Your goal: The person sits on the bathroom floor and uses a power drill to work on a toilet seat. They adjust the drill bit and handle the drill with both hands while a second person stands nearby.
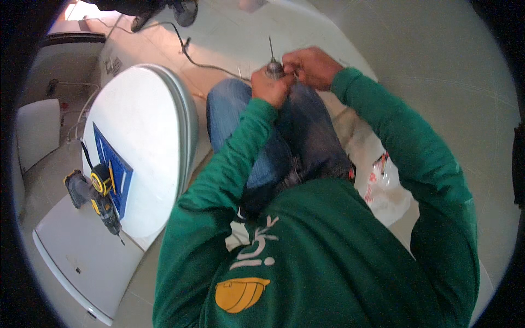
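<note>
Above my knees, my left hand point(269, 88) is wrapped round the front of a drill whose body is mostly hidden. Its metal chuck point(274, 69) shows above the fingers, and a long thin drill bit point(270, 48) points away from me. Against the chuck's right side, my right hand point(310, 66) is closed in a pinch. A small bit of metal shows near its fingertips, too small to name. A black cord point(198, 63) runs over the floor towards my left hand.
On my left stands a toilet with its white lid point(139, 109) down. A blue triangular square point(124, 183), a pencil point(112, 176), a tape measure point(100, 179) and a cordless drill point(104, 206) lie there. A plastic bag point(389, 191) is at my right; another person's shoes point(186, 12) stand ahead.
</note>
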Available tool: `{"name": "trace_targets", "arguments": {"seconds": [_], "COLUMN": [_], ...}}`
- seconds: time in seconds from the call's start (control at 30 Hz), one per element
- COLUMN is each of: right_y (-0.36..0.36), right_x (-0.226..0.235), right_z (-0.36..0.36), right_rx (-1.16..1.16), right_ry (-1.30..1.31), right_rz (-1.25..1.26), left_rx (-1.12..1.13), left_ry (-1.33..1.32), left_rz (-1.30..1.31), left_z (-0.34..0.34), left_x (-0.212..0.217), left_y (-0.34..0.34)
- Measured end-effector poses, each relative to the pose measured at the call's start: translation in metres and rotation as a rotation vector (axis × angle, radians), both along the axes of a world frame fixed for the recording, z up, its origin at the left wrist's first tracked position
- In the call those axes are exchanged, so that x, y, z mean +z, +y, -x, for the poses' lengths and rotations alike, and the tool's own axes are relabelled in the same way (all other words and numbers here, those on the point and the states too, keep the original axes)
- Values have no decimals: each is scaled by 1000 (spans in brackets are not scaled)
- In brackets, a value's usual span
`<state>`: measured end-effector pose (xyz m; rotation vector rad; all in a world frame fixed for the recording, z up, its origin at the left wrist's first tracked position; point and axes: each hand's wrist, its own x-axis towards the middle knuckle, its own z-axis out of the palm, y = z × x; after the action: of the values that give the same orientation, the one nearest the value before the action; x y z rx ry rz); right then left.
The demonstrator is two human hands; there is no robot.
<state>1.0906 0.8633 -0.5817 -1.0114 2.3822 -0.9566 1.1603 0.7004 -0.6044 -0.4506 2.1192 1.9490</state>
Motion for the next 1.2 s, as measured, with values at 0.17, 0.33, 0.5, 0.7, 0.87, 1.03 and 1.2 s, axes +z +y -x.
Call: {"name": "trace_targets", "arguments": {"seconds": [0.17,0.33,0.5,0.7,0.87,1.03,1.2], "right_y": [-5,-13,-15,-17,-20,6,64], "right_x": [7,12,9,13,4,24,16], "right_z": [0,2,-4,1,-6,-12,-22], "right_rx": [41,-46,-35,22,27,-161,-491], "right_ry": [63,-2,59,27,87,84,-7], "right_rz": [-72,-127,-105,-138,-198,-250,-57], "left_rx": [5,35,18,36,30,4,13], "left_ry": [2,10,26,35,1,78,26], "left_rz": [-130,-86,-42,-64,-96,-109,151], "left_z": [-6,-1,-7,-5,-13,-7,-12], "left_x": [-20,-21,-15,-9,-9,-33,-3], "left_y": [0,-4,-8,-7,-10,1,27]}}
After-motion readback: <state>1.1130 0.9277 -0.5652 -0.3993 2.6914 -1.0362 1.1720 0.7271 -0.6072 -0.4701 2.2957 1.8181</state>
